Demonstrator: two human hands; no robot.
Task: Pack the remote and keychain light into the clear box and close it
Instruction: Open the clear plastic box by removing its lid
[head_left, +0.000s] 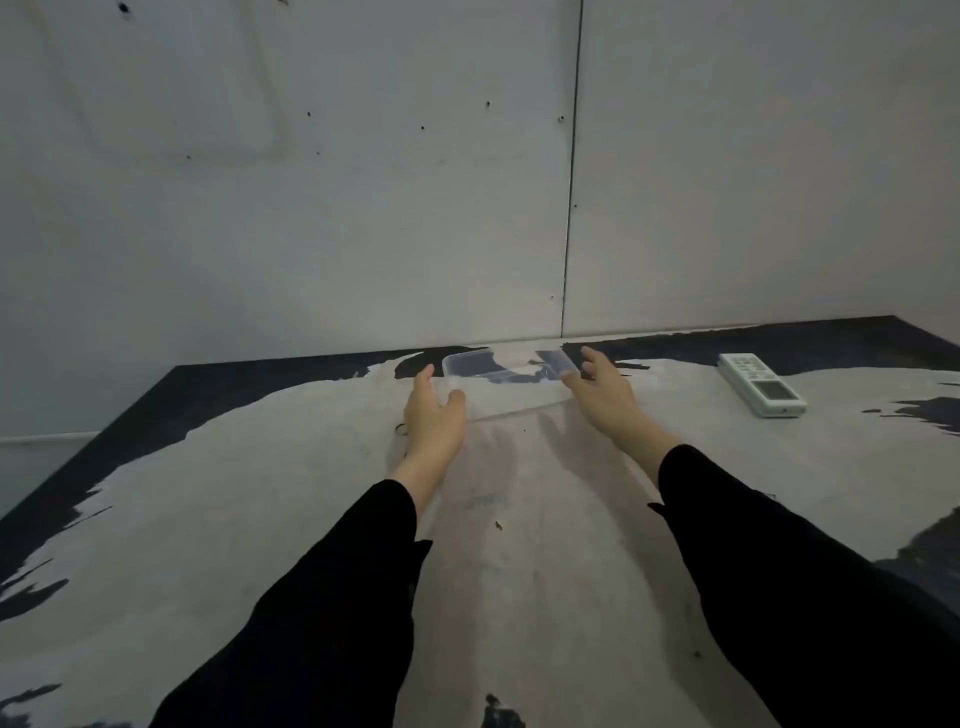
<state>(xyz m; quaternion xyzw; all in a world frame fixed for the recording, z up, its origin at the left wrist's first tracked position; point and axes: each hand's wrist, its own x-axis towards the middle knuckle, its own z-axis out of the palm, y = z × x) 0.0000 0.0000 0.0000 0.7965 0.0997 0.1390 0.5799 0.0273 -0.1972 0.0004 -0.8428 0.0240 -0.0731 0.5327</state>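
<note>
The clear box (506, 382) lies far out on the table, near the wall, and looks see-through with a pale rim. My left hand (434, 418) holds its left end, thumb on the near edge and fingers behind. At the right end, my right hand (605, 395) grips in the same way. The white remote (761, 384) rests face up to the right, well apart from my right hand. A small dark loop (400, 429) shows beside my left wrist; it may be the keychain light, mostly hidden by the hand.
The table (260, 519) is worn white with dark patches and a dark far edge. A grey panelled wall (363, 208) rises directly behind the box. Black sleeves cover both forearms.
</note>
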